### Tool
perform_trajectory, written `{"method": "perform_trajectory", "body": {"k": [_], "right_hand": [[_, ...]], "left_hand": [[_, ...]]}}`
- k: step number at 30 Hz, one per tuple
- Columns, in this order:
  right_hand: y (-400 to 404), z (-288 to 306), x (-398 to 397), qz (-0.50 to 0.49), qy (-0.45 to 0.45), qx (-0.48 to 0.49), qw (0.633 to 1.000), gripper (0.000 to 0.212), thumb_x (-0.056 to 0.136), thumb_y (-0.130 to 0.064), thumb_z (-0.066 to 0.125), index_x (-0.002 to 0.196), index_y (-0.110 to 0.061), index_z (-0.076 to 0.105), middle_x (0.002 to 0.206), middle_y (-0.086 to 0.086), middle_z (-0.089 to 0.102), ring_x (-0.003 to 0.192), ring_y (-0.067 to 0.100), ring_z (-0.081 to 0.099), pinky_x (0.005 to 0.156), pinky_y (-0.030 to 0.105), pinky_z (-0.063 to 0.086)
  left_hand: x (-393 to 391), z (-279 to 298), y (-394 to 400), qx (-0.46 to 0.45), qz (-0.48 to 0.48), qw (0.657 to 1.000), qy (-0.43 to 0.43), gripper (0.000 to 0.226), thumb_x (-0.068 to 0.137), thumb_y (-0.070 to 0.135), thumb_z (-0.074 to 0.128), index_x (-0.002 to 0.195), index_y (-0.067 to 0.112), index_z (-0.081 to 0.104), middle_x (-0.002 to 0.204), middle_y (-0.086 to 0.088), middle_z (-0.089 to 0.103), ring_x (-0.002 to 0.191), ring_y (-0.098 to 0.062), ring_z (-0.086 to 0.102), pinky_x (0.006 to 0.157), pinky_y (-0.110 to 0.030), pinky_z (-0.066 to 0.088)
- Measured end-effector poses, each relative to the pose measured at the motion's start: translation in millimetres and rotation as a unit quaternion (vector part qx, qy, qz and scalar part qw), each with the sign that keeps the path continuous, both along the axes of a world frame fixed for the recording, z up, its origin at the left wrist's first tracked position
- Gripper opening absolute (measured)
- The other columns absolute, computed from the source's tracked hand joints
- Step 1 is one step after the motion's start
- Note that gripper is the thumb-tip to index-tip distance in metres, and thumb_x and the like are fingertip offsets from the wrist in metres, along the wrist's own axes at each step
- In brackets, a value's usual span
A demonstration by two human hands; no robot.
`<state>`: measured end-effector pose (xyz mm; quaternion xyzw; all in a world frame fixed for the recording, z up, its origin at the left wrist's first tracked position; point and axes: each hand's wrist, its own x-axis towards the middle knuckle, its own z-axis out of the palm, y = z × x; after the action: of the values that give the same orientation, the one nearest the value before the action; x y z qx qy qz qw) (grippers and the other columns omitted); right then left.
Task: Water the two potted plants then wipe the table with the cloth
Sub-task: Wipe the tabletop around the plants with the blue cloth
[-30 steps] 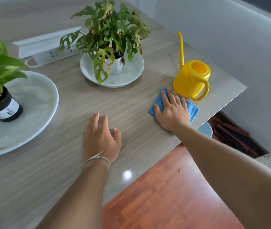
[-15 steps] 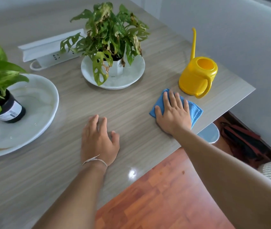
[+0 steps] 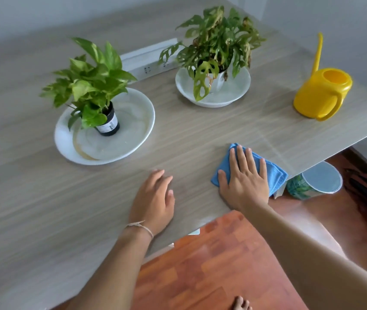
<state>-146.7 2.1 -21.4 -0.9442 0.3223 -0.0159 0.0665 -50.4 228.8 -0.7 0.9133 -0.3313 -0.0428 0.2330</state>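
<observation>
The cloth (image 3: 274, 173), soft, light and folded, lies flat under the right hand (image 3: 245, 180), whose straight fingers press it onto the surface (image 3: 200, 135); the left hand (image 3: 153, 200) rests relaxed beside it, holding nothing.

text: none legible | label (image 3: 107, 125) on black pot (image 3: 110, 121): print too small to read

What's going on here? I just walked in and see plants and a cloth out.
A person is wiping the table. The right hand presses flat on a blue cloth near the table's edge; the left hand rests on the tabletop. Two potted plants sit in white dishes, and the yellow watering can stands aside.
</observation>
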Motion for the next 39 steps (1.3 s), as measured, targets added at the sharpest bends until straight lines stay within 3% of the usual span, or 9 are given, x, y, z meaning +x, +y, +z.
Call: {"method": "perform_trajectory", "body": {"k": [5, 11, 18, 23, 32, 39], "right_hand": [[99, 0, 11, 0.061, -0.009, 0.007, 0.998, 0.076, 0.1, -0.057, 0.014, 0.163, -0.014, 0.012, 0.172, 0.0, 0.006, 0.158, 0.018, -0.004, 0.125, 0.052, -0.002], [222, 3, 26, 0.155, -0.011, 0.026, 0.987, 0.076, 0.101, -0.053, 0.021, 0.162, -0.01, 0.017, 0.171, 0.005, 0.01, 0.158, 0.02, -0.002, 0.125, 0.054, 0.002], [335, 5, 43, 0.256, 0.001, 0.037, 0.966, 0.075, 0.1, -0.051, 0.024, 0.162, -0.009, 0.017, 0.171, 0.006, 0.012, 0.158, 0.022, -0.001, 0.125, 0.055, 0.003], [390, 5, 54, 0.311, 0.017, 0.039, 0.95, 0.075, 0.1, -0.05, 0.024, 0.162, -0.009, 0.015, 0.171, 0.007, 0.012, 0.158, 0.023, -0.002, 0.124, 0.056, 0.003], [376, 6, 49, 0.326, -0.019, 0.062, 0.943, 0.077, 0.097, -0.058, 0.032, 0.162, -0.016, 0.023, 0.17, 0.004, 0.018, 0.158, 0.022, 0.007, 0.124, 0.053, 0.009], [246, 0, 44, 0.231, -0.036, 0.015, 0.972, 0.078, 0.094, -0.062, 0.038, 0.16, -0.022, 0.029, 0.168, 0.003, 0.026, 0.156, 0.023, 0.018, 0.125, 0.05, 0.012]], "left_hand": [[12, 6, 117, 0.024, 0.075, 0.997, -0.025, 0.049, 0.092, 0.033, 0.038, 0.121, 0.005, 0.065, 0.137, -0.015, 0.056, 0.132, -0.032, 0.05, 0.108, -0.044, 0.043], [32, 11, 221, 0.014, 0.195, 0.979, -0.059, 0.044, 0.088, 0.029, 0.043, 0.115, 0.002, 0.065, 0.128, -0.021, 0.059, 0.122, -0.039, 0.055, 0.101, -0.048, 0.048], [30, -6, 299, 0.052, 0.234, 0.971, -0.026, 0.044, 0.094, 0.019, 0.053, 0.133, 0.0, 0.053, 0.146, -0.022, 0.045, 0.137, -0.038, 0.041, 0.111, -0.048, 0.038], [20, -9, 305, 0.027, 0.253, 0.967, -0.02, 0.045, 0.092, 0.01, 0.053, 0.136, 0.0, 0.051, 0.15, -0.019, 0.043, 0.14, -0.036, 0.039, 0.112, -0.048, 0.037], [22, -7, 308, 0.006, 0.245, 0.969, -0.034, 0.05, 0.087, 0.014, 0.041, 0.133, 0.001, 0.055, 0.147, -0.019, 0.046, 0.136, -0.036, 0.044, 0.111, -0.048, 0.039], [18, -12, 304, 0.026, 0.249, 0.967, -0.05, 0.05, 0.091, 0.017, 0.036, 0.135, 0.0, 0.053, 0.149, -0.017, 0.044, 0.139, -0.033, 0.04, 0.116, -0.045, 0.032]]}}
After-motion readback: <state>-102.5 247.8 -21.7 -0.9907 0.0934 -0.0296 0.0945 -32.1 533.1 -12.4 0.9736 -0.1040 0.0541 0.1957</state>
